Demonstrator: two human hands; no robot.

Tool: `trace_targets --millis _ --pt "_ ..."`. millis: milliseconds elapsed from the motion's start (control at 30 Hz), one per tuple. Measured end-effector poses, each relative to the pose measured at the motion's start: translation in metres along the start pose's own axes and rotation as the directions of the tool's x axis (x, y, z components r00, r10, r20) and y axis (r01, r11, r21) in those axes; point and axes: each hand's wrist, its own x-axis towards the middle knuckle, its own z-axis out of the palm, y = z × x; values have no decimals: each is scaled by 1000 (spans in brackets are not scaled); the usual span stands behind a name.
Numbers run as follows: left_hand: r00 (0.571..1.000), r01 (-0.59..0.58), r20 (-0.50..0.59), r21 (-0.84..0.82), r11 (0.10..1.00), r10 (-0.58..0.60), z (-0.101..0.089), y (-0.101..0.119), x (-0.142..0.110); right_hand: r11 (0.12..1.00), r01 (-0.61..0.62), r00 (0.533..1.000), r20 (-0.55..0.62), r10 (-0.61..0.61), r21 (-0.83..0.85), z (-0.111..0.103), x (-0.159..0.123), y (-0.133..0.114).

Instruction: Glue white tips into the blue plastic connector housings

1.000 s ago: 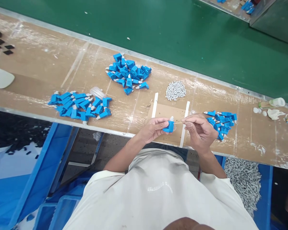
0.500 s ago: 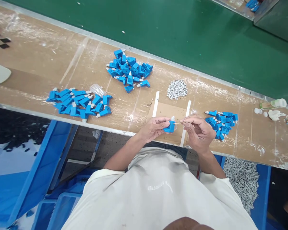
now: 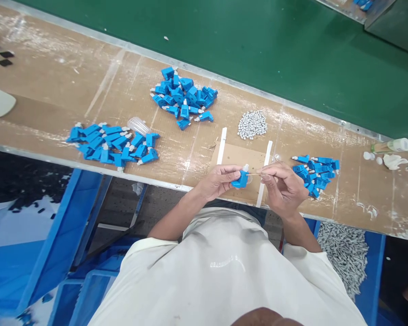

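My left hand (image 3: 218, 183) pinches a blue plastic part (image 3: 240, 179) with a pale tip pointing away from me. Thumb and first finger of my right hand (image 3: 283, 186) close on a thin wooden toothpick (image 3: 254, 174), whose far end meets the side of the blue part. Both hands are above a piece of cardboard (image 3: 245, 156) edged by two white tape strips. A pile of similar blue parts (image 3: 315, 174) lies just right of my right hand. Beyond the cardboard is a heap of small grey pieces (image 3: 252, 125).
More blue parts lie in a far pile (image 3: 185, 97) and a left pile (image 3: 112, 144), beside a clear plastic piece (image 3: 138, 126). A toothpick container (image 3: 391, 145) stands at the right. Below the bench are a bin of grey pieces (image 3: 343, 253) and blue crates (image 3: 51, 244).
The view has shifted slightly. Both hands keep nearly the same pose, with the toothpick still against the blue plastic part.
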Motion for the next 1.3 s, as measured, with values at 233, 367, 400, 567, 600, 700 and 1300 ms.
trace_targets --millis 233,367,400,567,600,700,1300 --pt "1000 10 23 -35 999 -10 -8 2 -1 961 -267 950 -149 276 75 -11 -7 1" --pt "1000 -7 28 -60 998 8 -11 4 -2 952 -297 947 102 303 -68 -10 -16 11" --pt "1000 -13 18 -66 998 14 -13 4 -2 953 -285 943 150 298 -103 -8 -19 14" --pt "998 -29 -54 -101 994 24 -23 2 -2 921 -322 901 228 369 -218 -8 -23 32" --pt "998 -29 -63 -107 994 22 -25 1 -2 907 -342 895 208 394 -245 -10 -19 38" --pt "997 -28 -79 -127 992 18 -30 -2 1 878 -345 897 160 412 -331 -15 3 60" --pt "987 -75 -156 -201 977 44 -26 -1 4 804 -67 854 383 353 -591 39 63 112"
